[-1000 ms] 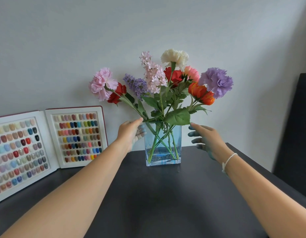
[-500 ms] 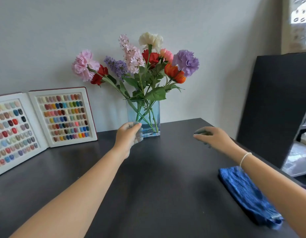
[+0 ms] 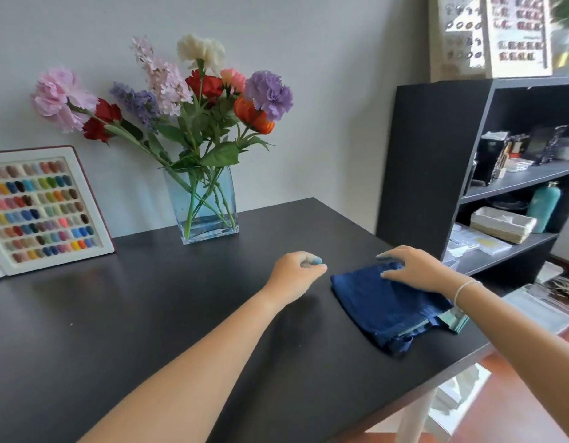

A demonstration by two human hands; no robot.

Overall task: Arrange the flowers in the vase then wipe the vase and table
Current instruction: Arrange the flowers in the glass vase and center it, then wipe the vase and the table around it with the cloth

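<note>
At the right side of the dark desk (image 3: 149, 330), toward 3 o'clock from its middle, your right hand (image 3: 414, 270) lies palm-down on a folded blue cloth (image 3: 382, 305). Your right forearm comes in from the 5 o'clock corner of the view, with a thin white bracelet (image 3: 465, 287) at the wrist. The fingers (image 3: 392, 253) of that hand are spread apart and arched, their tips pressing the far end of the cloth; they are not closed around it.

Your left hand (image 3: 296, 274) hovers low over the desk just beside the cloth's left edge, apart from it. Its forearm runs from the 7 o'clock corner toward 1 o'clock. Those fingers are curled loosely together, thumb against the fingertips, holding nothing that can be seen.

The cloth lies flat, its long axis running from about 11 o'clock to 5 o'clock, with its near end close to the desk's right edge. A paler teal layer shows beneath that near end.

At 12 o'clock from your left hand, well apart, a clear blue-tinted glass vase (image 3: 201, 207) stands upright near the wall. The flowers (image 3: 181, 91) in it fan upward and outward, pink, red, purple, cream and orange, with one long pink stem leaning toward 10 o'clock.

At 9 o'clock a white board of coloured nail samples (image 3: 40, 209) leans against the wall. At 2 o'clock stands a black shelf unit (image 3: 436, 161).
</note>
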